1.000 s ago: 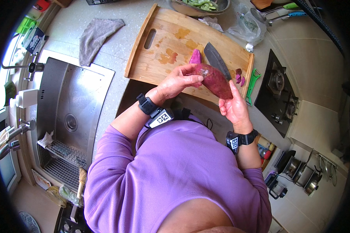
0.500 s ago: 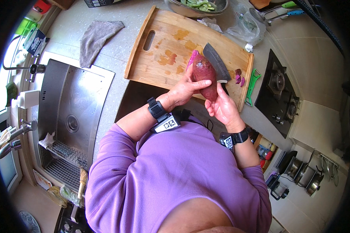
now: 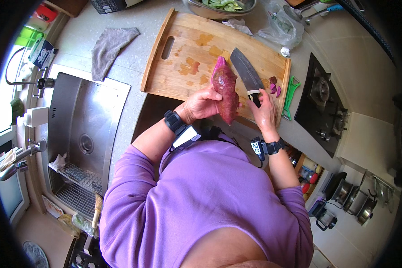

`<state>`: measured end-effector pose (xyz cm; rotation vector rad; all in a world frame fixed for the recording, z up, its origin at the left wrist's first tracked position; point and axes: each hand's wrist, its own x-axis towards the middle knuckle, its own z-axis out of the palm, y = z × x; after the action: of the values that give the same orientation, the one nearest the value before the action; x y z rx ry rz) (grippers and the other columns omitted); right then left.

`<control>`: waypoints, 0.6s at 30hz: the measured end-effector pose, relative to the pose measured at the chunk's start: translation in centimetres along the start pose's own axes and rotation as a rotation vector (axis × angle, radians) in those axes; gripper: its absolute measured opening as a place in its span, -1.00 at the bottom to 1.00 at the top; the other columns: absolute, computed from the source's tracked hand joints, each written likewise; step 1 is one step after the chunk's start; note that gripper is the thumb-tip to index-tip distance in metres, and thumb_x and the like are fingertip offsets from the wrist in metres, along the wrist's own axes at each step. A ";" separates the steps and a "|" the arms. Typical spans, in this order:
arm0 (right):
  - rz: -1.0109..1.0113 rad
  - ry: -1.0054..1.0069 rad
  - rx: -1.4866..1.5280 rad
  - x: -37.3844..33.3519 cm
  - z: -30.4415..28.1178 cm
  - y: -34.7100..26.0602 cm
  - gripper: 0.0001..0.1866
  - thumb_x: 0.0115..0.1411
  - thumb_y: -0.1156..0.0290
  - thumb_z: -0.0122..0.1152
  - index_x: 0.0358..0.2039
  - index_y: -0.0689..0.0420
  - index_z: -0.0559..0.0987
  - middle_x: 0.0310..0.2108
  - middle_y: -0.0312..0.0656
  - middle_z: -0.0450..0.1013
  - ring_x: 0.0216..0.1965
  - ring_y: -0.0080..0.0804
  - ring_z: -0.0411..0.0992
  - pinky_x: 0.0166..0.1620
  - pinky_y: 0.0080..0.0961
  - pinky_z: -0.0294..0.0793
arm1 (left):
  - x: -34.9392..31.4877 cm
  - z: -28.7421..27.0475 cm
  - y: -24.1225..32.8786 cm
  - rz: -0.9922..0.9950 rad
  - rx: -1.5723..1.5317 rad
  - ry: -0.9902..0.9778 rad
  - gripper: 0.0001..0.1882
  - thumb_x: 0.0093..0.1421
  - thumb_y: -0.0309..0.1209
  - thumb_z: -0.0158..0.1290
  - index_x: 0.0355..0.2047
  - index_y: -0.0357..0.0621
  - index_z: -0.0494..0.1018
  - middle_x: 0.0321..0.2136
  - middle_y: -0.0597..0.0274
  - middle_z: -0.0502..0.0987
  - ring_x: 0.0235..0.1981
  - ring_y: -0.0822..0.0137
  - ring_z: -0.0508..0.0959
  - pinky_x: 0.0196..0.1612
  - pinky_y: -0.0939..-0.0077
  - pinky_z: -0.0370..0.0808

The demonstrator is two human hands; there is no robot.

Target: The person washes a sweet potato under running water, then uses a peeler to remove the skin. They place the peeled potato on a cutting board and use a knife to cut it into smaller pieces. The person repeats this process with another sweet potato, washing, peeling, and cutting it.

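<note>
Frame's upper centre: left hand pinches sweet potato, thumb atop, fingers beneath. Right hand: fingers pinch handle of knife.

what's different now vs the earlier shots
The right hand let go of the sweet potato and moved to the handle of the knife; how firmly it grips is unclear. The left hand now holds the sweet potato alone, its near end swung left. The knife, peeler and cloth stayed put.

Left of frame: steel sink; upper left: grey cloth; right: black hob; lower right: metal pots.
</note>
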<state>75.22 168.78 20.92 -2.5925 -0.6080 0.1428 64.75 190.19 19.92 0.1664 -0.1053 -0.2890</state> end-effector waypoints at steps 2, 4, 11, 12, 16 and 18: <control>-0.025 0.024 -0.031 -0.2 0.5 0.4 -0.39 -0.07 0.37 0.34 0.01 0.25 0.36 -0.21 0.13 0.38 -0.15 0.05 0.36 -0.11 -0.23 0.36 | 0.0 -0.1 -0.1 -0.018 -0.049 -0.020 -0.13 -0.03 -0.45 0.09 0.27 -0.04 -0.09 -0.10 -0.03 0.38 -0.04 0.01 0.42 0.07 -0.10 0.33; -0.056 0.052 -0.086 -0.1 0.9 0.9 -0.37 -0.08 0.38 0.36 0.03 0.21 0.35 -0.23 0.03 0.39 -0.19 -0.10 0.38 -0.13 -0.32 0.38 | 0.1 -0.3 -0.3 -0.039 -0.055 0.001 -0.12 -0.03 -0.44 0.10 0.27 -0.05 -0.10 -0.10 -0.02 0.38 -0.06 0.02 0.43 0.03 -0.06 0.37; -0.081 0.019 -0.027 0.3 1.3 2.7 -0.40 -0.05 0.45 0.28 0.06 0.17 0.33 -0.25 -0.02 0.42 -0.25 -0.19 0.41 -0.17 -0.38 0.40 | 0.6 0.4 -1.1 -0.028 0.153 0.098 -0.18 -0.02 -0.46 0.10 0.24 -0.07 -0.03 -0.10 0.01 0.38 -0.12 0.10 0.46 -0.06 0.15 0.48; -0.027 0.005 0.042 0.3 1.2 2.8 -0.40 -0.04 0.45 0.27 0.06 0.17 0.33 -0.30 -0.06 0.43 -0.29 -0.22 0.41 -0.20 -0.39 0.41 | 0.7 0.6 -1.3 -0.036 0.165 0.129 -0.18 -0.03 -0.47 0.13 0.23 -0.07 -0.02 -0.10 0.02 0.38 -0.12 0.12 0.46 -0.05 0.18 0.47; 0.185 -0.106 0.350 0.0 -0.7 3.5 -0.44 0.04 0.36 0.23 0.06 0.21 0.32 -0.48 -0.25 0.44 -0.51 -0.52 0.35 -0.46 -0.59 0.34 | 1.5 0.9 -2.5 -0.031 0.312 0.249 -0.11 -0.11 -0.53 0.26 0.21 -0.07 0.01 -0.10 0.09 0.39 -0.12 0.19 0.46 -0.04 0.26 0.46; 0.313 -0.142 0.523 -0.2 -1.9 3.7 -0.43 0.05 0.31 0.25 0.05 0.23 0.33 -0.47 -0.28 0.44 -0.53 -0.62 0.32 -0.54 -0.67 0.27 | 2.0 0.8 -3.1 -0.029 0.392 0.296 -0.06 -0.16 -0.55 0.31 0.20 -0.07 0.02 -0.11 0.12 0.39 -0.12 0.22 0.46 -0.03 0.30 0.45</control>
<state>76.94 164.97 20.87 -2.1555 -0.1696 0.5175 65.73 186.55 20.33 0.5979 0.1362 -0.2674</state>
